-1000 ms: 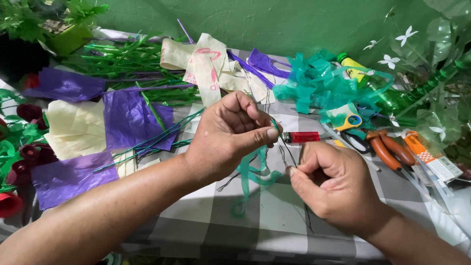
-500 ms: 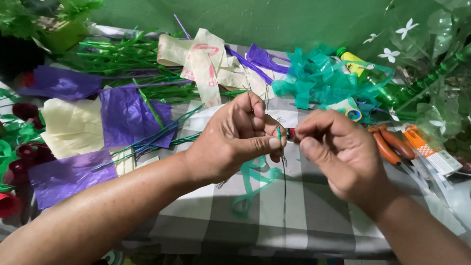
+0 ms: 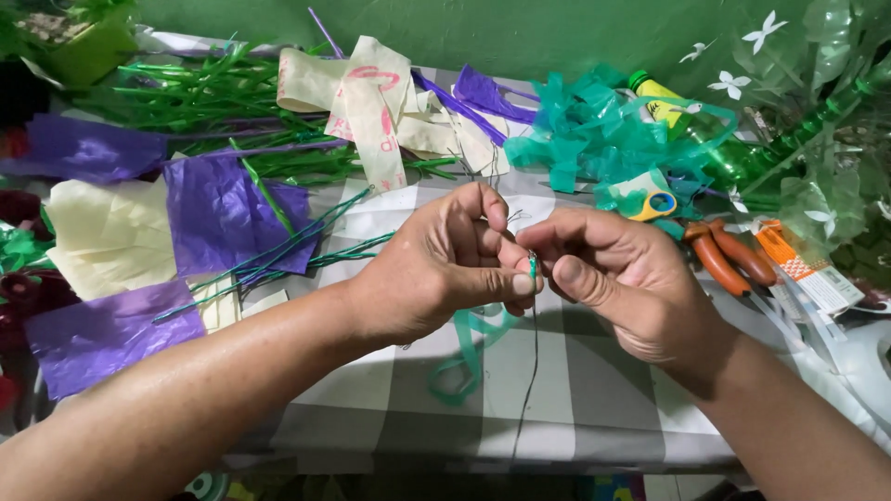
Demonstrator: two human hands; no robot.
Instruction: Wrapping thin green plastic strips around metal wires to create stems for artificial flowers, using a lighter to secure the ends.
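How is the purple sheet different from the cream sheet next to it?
The purple sheet is dark and crinkled, with green stems lying across it; the cream sheet is pale and smoother, with nothing on top. The purple sheet lies nearer the left hand; the cream sheet sits further left. Both lie flat on the checked table.

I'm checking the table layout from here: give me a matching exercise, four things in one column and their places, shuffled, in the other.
Things:
1. thin wire
2. orange-handled pliers
3. purple sheet
4. teal strip

Places:
A. on the checked cloth, partly under the left hand
B. pinched between the left hand and the right hand, hanging down
C. right of the right hand
D. left of the left hand, under green stems

Pairs: 1-B, 2-C, 3-D, 4-A
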